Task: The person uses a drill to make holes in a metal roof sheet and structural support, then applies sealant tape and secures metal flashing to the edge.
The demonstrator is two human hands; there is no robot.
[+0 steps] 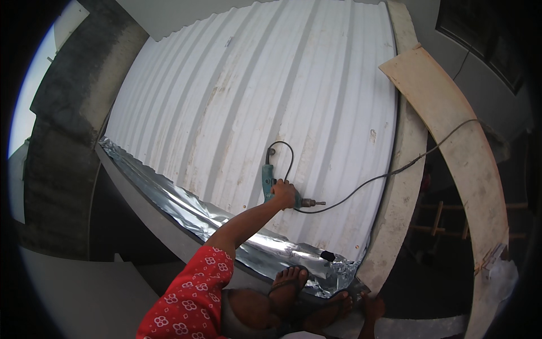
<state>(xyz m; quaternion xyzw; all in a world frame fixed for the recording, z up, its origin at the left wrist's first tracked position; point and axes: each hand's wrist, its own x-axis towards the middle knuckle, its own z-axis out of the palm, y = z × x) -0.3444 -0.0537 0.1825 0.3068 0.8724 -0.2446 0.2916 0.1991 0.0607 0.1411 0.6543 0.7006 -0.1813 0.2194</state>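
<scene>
My left hand (284, 192) is closed on a teal corded drill (267, 176) that lies on its side on white corrugated metal sheeting (333, 90), its chuck pointing right. The black cord loops above the drill and runs off to the upper right. My right hand (372, 307) is low at the right, beside my sandalled foot, fingers curled around something dark that I cannot make out. Crinkled silver foil (186, 206) runs along the near edge of the sheeting, in front of my feet (288, 279).
A concrete ledge (392, 214) borders the sheeting on the right, with a long pale plank (446, 118) beyond it, over a dark drop with timber bars (437, 217). A crumpled plastic bag (499, 277) sits on the plank. A dark concrete surface (62, 124) lies at the left.
</scene>
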